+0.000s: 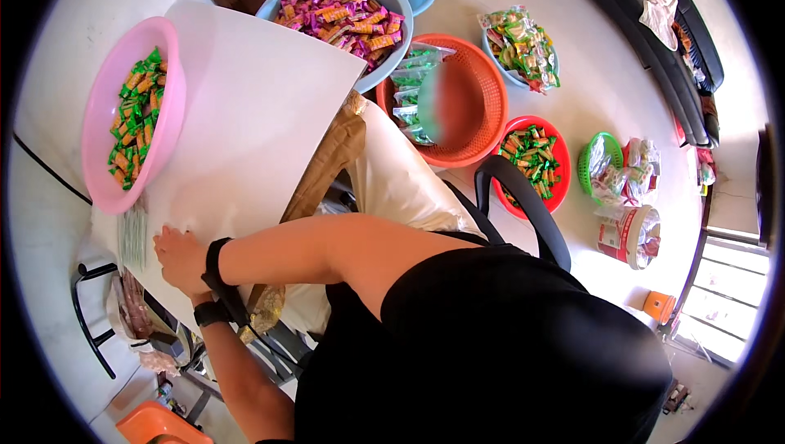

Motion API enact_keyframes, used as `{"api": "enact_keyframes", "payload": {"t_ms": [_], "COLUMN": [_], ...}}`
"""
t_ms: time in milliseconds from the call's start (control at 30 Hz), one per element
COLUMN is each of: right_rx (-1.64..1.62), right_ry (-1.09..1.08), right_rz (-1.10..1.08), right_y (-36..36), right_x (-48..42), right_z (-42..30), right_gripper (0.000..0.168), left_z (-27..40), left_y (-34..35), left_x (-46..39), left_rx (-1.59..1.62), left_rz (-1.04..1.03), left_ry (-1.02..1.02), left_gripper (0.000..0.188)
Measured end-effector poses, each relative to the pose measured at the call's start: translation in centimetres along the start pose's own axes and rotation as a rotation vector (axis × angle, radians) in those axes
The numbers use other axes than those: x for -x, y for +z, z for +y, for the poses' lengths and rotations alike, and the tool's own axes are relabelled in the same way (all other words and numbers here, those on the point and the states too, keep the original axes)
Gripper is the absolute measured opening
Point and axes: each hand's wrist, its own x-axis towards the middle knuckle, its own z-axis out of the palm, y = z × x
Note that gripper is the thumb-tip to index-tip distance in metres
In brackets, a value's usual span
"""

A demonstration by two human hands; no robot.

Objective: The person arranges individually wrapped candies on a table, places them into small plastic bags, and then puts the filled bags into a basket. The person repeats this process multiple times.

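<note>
My right hand (176, 257) is over the white tabletop (245, 107), back of the hand up, with its fingertips near a flat stack of clear plastic bags (132, 238). Whether it grips anything is hidden. My left hand (200, 299) reaches in from below and overlaps the right; most of it is covered, so its fingers do not show. Each wrist wears a black band. Just beyond the bags, a pink plastic basin (170, 137) holds several small snack packets (138, 119) in green and orange wrappers.
Right of the table stand a blue basin (402, 57) of purple-wrapped packets, an orange basket (490, 119) with filled bags, and a red basin (561, 183) of green packets. A black chair armrest (539, 199) is beside me. A black metal frame (86, 312) stands past the table.
</note>
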Motion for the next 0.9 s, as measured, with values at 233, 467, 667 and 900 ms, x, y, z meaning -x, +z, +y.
{"api": "enact_keyframes", "payload": {"t_ms": [233,467,667,900], "right_rx": [-0.244,-0.056,-0.001,0.106], "right_ry": [0.211,0.039,-0.142,-0.208], "right_rz": [-0.229,0.022,-0.181,-0.258], "right_y": [-1.5,-0.1,-2.5,-3.0], "right_x": [1.5,1.9,1.5,1.2], "right_z": [1.3,0.9,3.3,3.2], "right_gripper": [0.06,0.042,0.046,0.045], "left_z": [-1.0,-0.4,6.5,7.7], "left_y": [0.4,4.6,-3.8,-4.6], "left_x": [-1.3,0.5,-2.3,-1.8], "left_rx": [-0.006,-0.203,-0.076,0.027], "left_rz": [0.007,0.086,-0.02,0.05], "left_ry": [0.051,0.083,-0.317,-0.328], "left_gripper": [0.058,0.061,0.055,0.055]}}
